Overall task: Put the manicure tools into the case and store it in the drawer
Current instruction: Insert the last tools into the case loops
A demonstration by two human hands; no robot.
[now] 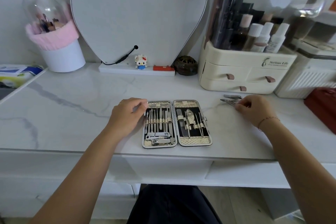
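An open manicure case (194,141) with a gold lining lies flat near the front edge of the marble table (72,114). Several steel tools sit in its loops, and nail clippers (159,135) fill the lower left half. My left hand (127,114) rests on the case's upper left corner, fingers curled on its edge. To the right of the case my right hand (254,109) pinches a steel nipper (228,101) that lies on the table. A second loose clipper (231,96) lies just behind it.
A cream cosmetics organiser (243,72) with three small drawers stands at the back right, a red box (321,107) beside it. A mirror (138,14), a pink-rimmed brush pot (60,49) and small ornaments line the back. A drawer front (169,171) sits under the tabletop.
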